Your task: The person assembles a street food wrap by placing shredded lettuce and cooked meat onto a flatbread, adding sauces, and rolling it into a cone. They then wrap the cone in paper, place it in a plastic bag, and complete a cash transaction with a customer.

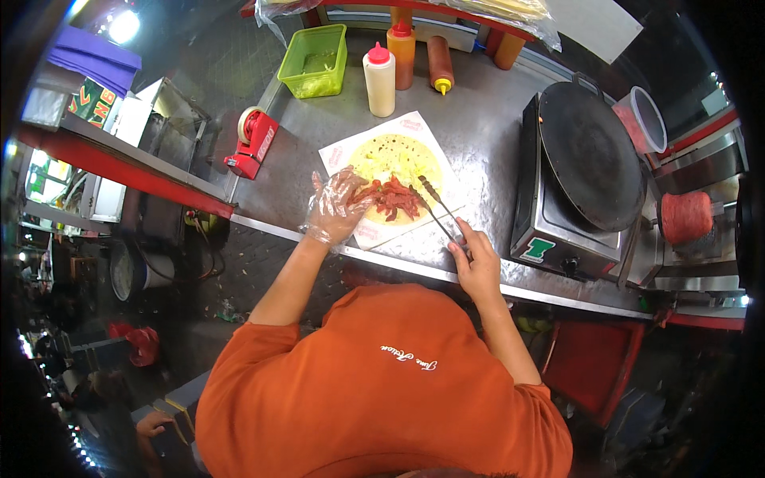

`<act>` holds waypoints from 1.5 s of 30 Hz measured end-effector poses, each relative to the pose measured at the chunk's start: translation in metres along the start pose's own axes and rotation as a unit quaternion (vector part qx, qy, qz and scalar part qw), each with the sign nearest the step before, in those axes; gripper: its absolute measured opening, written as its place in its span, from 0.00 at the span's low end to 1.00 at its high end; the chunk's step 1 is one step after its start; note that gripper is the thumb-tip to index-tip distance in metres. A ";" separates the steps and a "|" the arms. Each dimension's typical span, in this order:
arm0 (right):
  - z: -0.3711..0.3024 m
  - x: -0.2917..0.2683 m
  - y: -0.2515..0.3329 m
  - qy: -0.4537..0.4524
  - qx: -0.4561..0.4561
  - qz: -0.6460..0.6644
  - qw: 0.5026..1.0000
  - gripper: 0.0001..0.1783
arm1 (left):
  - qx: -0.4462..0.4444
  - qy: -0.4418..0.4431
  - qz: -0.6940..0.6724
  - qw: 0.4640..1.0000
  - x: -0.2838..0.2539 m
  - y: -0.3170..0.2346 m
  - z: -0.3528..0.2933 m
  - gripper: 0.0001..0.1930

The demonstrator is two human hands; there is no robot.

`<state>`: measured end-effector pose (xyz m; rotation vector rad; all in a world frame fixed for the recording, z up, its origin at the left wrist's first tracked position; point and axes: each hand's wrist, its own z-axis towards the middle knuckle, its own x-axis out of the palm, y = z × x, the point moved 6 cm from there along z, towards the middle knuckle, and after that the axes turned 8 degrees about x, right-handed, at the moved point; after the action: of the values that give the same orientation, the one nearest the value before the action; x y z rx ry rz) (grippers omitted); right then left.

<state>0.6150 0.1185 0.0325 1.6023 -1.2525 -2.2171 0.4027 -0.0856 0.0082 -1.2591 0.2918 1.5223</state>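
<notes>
A round yellow flatbread [390, 151] lies on a square sheet of printed white paper [415, 124] on the metal counter. Shredded reddish-brown meat [396, 199] is heaped across its middle, with pale green shreds [395, 173] just above. My left hand [335, 209], in a clear plastic glove, rests against the left end of the meat, its fingers loosely apart; its underside is hidden. From the right, my bare right hand [476, 259] grips dark metal tongs [444, 217]. Their tips reach the right side of the meat.
Behind the bread stand a white squeeze bottle [380, 84], an orange bottle [402, 60], a brown bottle [439, 60] lying down and a green tub [313, 68]. A red tape dispenser [253, 143] sits left. A black griddle [591, 155] on a stove occupies the right.
</notes>
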 end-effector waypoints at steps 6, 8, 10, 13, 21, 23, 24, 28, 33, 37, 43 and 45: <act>0.004 0.000 0.003 -0.029 0.018 -0.033 0.999 0.24 | 0.151 0.105 0.016 0.983 0.014 -0.015 0.011 0.07; 0.005 0.005 0.008 -0.040 0.011 -0.013 0.999 0.24 | 0.211 0.037 -0.019 0.977 0.001 -0.019 0.008 0.08; 0.006 0.013 0.012 -0.014 0.024 -0.020 0.999 0.24 | 0.102 0.035 -0.021 0.994 -0.005 -0.004 0.003 0.11; 0.003 0.015 0.019 -0.033 0.038 -0.037 0.998 0.25 | -0.044 0.031 -0.045 0.998 -0.016 0.020 -0.012 0.14; -0.029 0.024 0.031 0.046 0.035 -0.068 0.996 0.27 | -0.044 0.076 -0.111 0.990 -0.019 0.043 -0.009 0.11; -0.027 0.024 0.029 0.028 0.034 -0.064 0.997 0.28 | -0.005 0.030 -0.115 0.993 -0.023 0.040 0.002 0.11; -0.026 0.024 0.028 0.027 0.036 -0.050 0.998 0.28 | -0.004 0.044 -0.109 0.993 -0.020 0.039 0.008 0.11; -0.022 0.020 0.022 0.028 0.065 0.020 0.997 0.28 | -0.018 0.054 -0.121 0.991 -0.011 0.027 0.025 0.13; -0.036 -0.002 0.006 0.000 0.077 0.111 0.991 0.26 | -0.076 -0.046 -0.124 0.988 -0.015 0.008 0.015 0.15; -0.043 -0.042 -0.011 -0.044 0.034 0.148 0.987 0.26 | -0.062 -0.039 -0.059 0.996 -0.005 -0.012 0.004 0.11; -0.048 -0.183 -0.080 -0.254 0.022 0.334 0.908 0.29 | -0.163 0.064 0.027 0.984 0.006 -0.013 -0.003 0.16; -0.047 -0.236 -0.131 -0.312 0.076 0.351 0.879 0.28 | -0.154 0.030 -0.037 0.987 0.007 -0.015 -0.003 0.17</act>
<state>0.7998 0.3052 0.1106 0.2785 -1.8096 -2.1810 0.4176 -0.0781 0.0070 -1.5430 0.0463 1.5056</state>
